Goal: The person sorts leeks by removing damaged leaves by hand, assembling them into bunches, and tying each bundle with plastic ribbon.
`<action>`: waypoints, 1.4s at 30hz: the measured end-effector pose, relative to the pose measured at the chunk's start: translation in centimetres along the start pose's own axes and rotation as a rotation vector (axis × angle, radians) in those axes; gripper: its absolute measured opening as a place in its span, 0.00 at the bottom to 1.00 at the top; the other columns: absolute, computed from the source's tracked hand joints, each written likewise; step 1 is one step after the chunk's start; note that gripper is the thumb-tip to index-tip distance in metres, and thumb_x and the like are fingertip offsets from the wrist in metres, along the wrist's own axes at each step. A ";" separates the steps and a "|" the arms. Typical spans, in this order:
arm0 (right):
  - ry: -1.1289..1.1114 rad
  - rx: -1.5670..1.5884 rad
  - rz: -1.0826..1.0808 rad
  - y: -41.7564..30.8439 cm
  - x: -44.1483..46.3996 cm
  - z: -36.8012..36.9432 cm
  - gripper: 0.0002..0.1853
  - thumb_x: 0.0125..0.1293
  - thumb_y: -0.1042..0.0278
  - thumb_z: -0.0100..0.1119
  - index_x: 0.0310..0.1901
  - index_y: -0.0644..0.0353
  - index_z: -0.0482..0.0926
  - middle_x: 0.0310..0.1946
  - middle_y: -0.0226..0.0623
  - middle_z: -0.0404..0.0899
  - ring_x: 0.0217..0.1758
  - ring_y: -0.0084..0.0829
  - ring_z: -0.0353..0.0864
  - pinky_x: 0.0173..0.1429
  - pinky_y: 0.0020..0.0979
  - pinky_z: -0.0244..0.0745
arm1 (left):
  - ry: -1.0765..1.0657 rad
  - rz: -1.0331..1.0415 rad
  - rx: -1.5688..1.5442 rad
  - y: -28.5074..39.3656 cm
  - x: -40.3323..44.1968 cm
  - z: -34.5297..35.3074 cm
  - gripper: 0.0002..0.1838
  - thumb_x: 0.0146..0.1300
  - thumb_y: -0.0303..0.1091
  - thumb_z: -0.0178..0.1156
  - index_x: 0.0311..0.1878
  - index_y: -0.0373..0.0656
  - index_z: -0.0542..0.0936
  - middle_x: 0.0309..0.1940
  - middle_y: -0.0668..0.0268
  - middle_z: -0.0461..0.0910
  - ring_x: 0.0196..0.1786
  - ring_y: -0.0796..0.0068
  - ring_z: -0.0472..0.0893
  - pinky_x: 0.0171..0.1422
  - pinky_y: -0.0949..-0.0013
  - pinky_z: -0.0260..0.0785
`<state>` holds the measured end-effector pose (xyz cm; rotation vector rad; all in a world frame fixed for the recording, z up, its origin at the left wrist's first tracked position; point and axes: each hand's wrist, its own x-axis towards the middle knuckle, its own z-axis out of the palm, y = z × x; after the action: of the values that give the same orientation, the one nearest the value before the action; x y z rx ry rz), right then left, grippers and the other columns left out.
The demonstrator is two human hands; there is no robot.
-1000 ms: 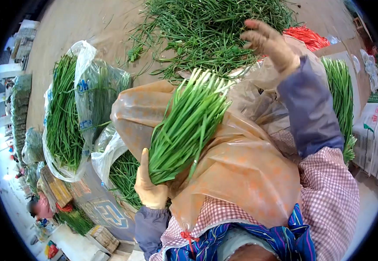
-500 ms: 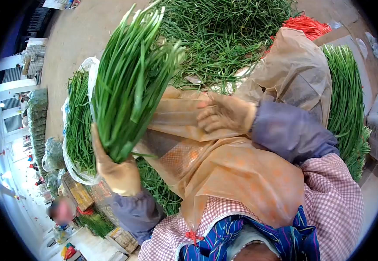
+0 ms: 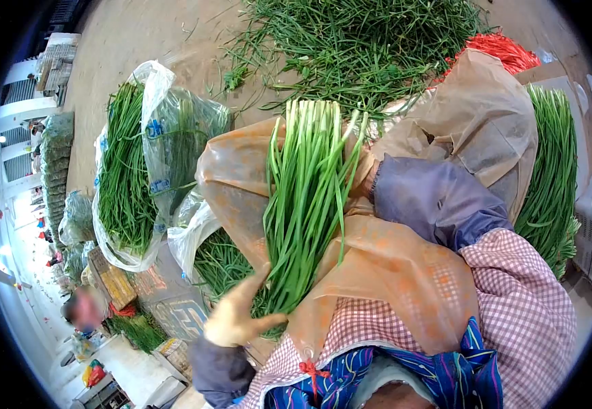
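A bunch of garlic chives (image 3: 309, 204), pale cut ends pointing away from me, lies over my lap against a translucent tan plastic apron (image 3: 391, 266). My right hand (image 3: 367, 183) is wrapped behind the bunch at its right side; most of its fingers are hidden by the leaves. At the near, leafy end, my left hand (image 3: 238, 317) is open, thumb and fingers spread, beside the leaf tips. Whether it touches them is hard to tell. More loose green leaves (image 3: 224, 262) show below the apron on the left.
To the left stand a white plastic bag (image 3: 149, 112) and stacked chives (image 3: 129, 177). A large heap of loose greens (image 3: 371, 48) covers the ground ahead. Red ties (image 3: 504, 51) and another chive stack (image 3: 548, 163) are at right. Another person (image 3: 84, 310) is at far left.
The chive bunch has come down from the raised left hand to the middle of my lap. My left hand has let go and opened; my right hand has moved behind the bunch.
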<state>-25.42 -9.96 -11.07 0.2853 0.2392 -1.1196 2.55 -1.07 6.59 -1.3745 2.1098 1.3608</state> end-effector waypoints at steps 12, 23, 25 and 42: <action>-0.088 0.004 -0.124 -1.5 -0.7 3.1 0.26 0.75 0.42 0.49 0.54 0.57 0.81 0.47 0.39 0.84 0.44 0.37 0.85 0.51 0.38 0.82 | 0.233 0.500 -0.747 4.7 18.5 -3.2 0.70 0.46 0.47 0.80 0.81 0.46 0.37 0.76 0.51 0.56 0.76 0.57 0.59 0.80 0.58 0.49; 0.005 -0.286 -0.275 -6.2 -5.2 2.9 0.51 0.57 0.24 0.59 0.69 0.59 0.62 0.64 0.53 0.70 0.64 0.46 0.74 0.65 0.49 0.75 | -0.166 0.306 -1.348 5.0 19.3 -1.0 0.60 0.50 0.55 0.72 0.79 0.38 0.51 0.72 0.56 0.63 0.72 0.63 0.66 0.75 0.60 0.59; -0.009 -0.190 -0.213 -6.1 -7.2 2.4 0.54 0.53 0.25 0.64 0.71 0.58 0.59 0.67 0.54 0.66 0.68 0.47 0.70 0.69 0.51 0.70 | -0.151 0.272 -1.360 5.0 18.9 -1.2 0.59 0.50 0.53 0.73 0.78 0.38 0.52 0.72 0.56 0.65 0.71 0.63 0.68 0.75 0.60 0.60; -0.195 -0.272 -0.127 -5.1 -2.9 3.1 0.30 0.65 0.52 0.67 0.62 0.58 0.68 0.52 0.43 0.81 0.54 0.37 0.83 0.59 0.41 0.82 | -0.002 0.157 -1.339 5.1 18.4 -1.0 0.44 0.55 0.33 0.72 0.72 0.33 0.61 0.62 0.57 0.73 0.62 0.67 0.75 0.69 0.65 0.67</action>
<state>-31.09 -10.62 -7.73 -0.0820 0.2358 -1.2155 -10.75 -11.67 -2.05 -1.4858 1.1500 3.0525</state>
